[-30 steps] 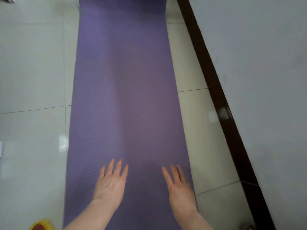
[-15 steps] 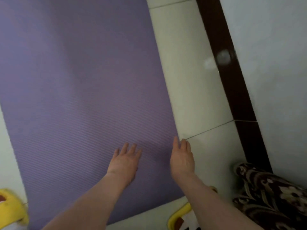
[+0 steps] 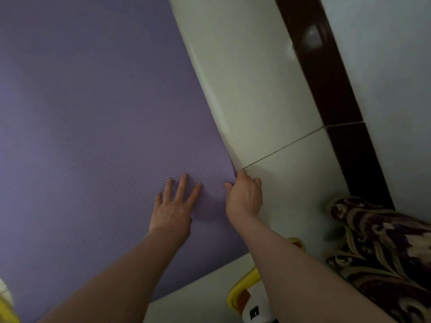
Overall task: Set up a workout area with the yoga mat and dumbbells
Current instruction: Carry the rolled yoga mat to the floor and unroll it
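Where both palms lay flat a second ago, the right hand (image 3: 243, 198) has now moved to the yoga mat (image 3: 105, 136)'s right edge and pinched it, while the left hand (image 3: 173, 206) presses flat, fingers spread. Probably straightening it; bare floor (image 3: 256, 89) runs to the baseboard (image 3: 326, 78). No dumbbells visible.

I see my left hand (image 3: 172, 210) flat on the purple yoga mat (image 3: 93, 136), my right hand (image 3: 245, 197) gripping its right edge, pale floor tiles (image 3: 256, 89) beside
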